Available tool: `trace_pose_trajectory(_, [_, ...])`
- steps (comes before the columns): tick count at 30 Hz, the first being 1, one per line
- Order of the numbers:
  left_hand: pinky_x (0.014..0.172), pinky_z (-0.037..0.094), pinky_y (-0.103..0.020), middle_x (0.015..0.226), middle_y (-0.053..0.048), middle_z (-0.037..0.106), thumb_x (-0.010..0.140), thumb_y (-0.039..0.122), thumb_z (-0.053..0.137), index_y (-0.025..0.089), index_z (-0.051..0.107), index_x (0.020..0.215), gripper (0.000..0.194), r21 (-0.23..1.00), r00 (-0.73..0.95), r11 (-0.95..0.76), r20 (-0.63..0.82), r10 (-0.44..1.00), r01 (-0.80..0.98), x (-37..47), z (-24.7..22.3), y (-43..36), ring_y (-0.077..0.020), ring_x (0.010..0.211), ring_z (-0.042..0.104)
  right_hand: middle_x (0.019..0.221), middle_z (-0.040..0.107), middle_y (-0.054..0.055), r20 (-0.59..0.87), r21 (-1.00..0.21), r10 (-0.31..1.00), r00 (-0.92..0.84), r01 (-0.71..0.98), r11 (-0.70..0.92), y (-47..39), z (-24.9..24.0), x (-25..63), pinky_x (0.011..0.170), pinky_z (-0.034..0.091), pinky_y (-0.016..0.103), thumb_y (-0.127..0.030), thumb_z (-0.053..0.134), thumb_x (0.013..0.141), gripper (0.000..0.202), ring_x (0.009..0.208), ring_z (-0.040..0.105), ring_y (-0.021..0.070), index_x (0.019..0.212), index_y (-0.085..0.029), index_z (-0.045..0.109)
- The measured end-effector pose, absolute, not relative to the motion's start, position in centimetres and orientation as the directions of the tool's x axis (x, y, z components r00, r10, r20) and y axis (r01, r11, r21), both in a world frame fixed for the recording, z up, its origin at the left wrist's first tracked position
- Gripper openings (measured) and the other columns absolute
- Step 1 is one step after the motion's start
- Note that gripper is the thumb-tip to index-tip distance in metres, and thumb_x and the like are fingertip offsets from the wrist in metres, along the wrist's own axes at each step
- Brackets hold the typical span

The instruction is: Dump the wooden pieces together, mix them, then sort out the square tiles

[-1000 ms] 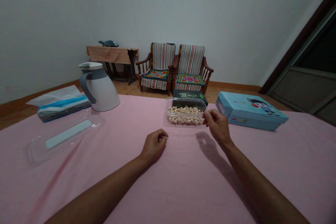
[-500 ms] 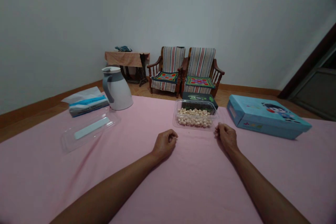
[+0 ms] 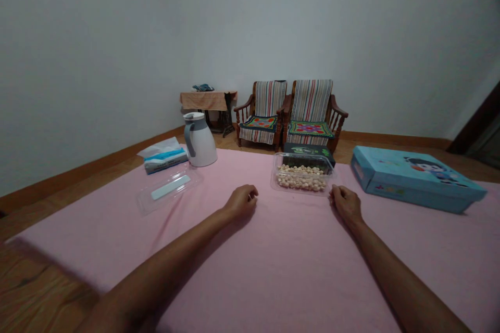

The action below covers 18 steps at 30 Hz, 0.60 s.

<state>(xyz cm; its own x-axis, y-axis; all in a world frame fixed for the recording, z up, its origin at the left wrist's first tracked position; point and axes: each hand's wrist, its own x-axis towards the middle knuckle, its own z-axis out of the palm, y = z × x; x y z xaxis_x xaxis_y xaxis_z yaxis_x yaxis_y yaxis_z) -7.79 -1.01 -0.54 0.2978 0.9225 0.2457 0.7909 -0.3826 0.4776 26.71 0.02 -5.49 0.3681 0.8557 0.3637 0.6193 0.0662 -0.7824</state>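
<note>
A clear plastic container (image 3: pixel 275 182) filled with pale, roundish nuts (image 3: pixel 300 178) sits on the pink tablecloth. My right hand (image 3: pixel 347 205) rests by its near right corner, fingers curled in and nothing showing in them. To the left of the container and nearer to me is my left hand (image 3: pixel 241 203), apart from it. Its fingers are loosely bent, with a gap between thumb and fingers and nothing seen inside. A clear plastic lid (image 3: pixel 171 187) with a white strip lies farther left on the cloth.
A white-and-grey jug (image 3: pixel 203 145) and a tissue pack (image 3: pixel 166 158) stand at the back left. Behind the container is a dark box (image 3: pixel 312 150). A light-blue box (image 3: pixel 414 174) lies at the right. Two wooden chairs (image 3: pixel 310 104) stand beyond the pink tablecloth (image 3: pixel 281 260).
The view has swung left, so things sit farther right in the picture. My left hand has drawn left, away from the container, and its fingers have loosened. My right hand stays beside the container.
</note>
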Motion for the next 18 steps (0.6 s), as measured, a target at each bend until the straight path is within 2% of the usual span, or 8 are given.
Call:
trace_pose_trajectory(5, [0.086,0.04,-0.032,0.104,-0.01,0.058,0.079,0.015,0.05,0.016,0.059,0.103,0.025,0.225,0.078,-0.15,0.298,0.951,0.963,-14.6,0.8,-1.1,-0.0213,0.097,0.054,0.055,0.062,0.005,0.405,-0.754,0.842,0.356,0.651,0.088,0.3,-6.0,27.0,0.059,0.036,0.028,-0.051,0.04,0.084,0.045,0.058,0.055,0.0184,0.061,-0.017,0.059])
trace_pose_trajectory(11, [0.09,0.038,-0.044,0.11,-0.019,0.057,0.083,0.015,0.042,0.012,0.059,0.105,0.028,-0.012,-0.191,0.204,0.291,0.937,0.979,-21.6,1.6,-0.9,-0.0311,0.11,0.049,0.055,0.062,0.006,0.445,-0.727,0.83,0.336,0.676,0.116,0.4,-6.2,26.9,0.057,0.035,0.028,-0.051,0.038,0.083,0.047,0.057,0.055,0.0184,0.059,-0.017,0.06])
trace_pose_trajectory(14, [0.087,0.04,-0.045,0.105,-0.021,0.06,0.081,0.012,0.042,0.009,0.062,0.1,0.028,-0.092,-0.231,0.263,0.265,0.936,0.96,-23.8,1.5,-0.4,-0.0329,0.106,0.052,0.055,0.062,0.005,0.447,-0.713,0.829,0.336,0.693,0.104,0.5,-6.2,26.9,0.057,0.034,0.028,-0.05,0.039,0.083,0.046,0.057,0.054,0.018,0.058,-0.017,0.058])
trace_pose_trajectory(18, [0.083,0.041,-0.041,0.101,-0.02,0.063,0.082,0.01,0.038,0.008,0.065,0.093,0.029,-0.165,-0.191,0.233,0.237,0.952,0.958,-24.9,1.2,0.0,-0.0315,0.1,0.057,0.055,0.061,0.004,0.441,-0.704,0.837,0.324,0.704,0.099,0.6,-6.4,27.0,0.057,0.033,0.028,-0.049,0.039,0.083,0.044,0.057,0.054,0.0175,0.058,-0.017,0.057])
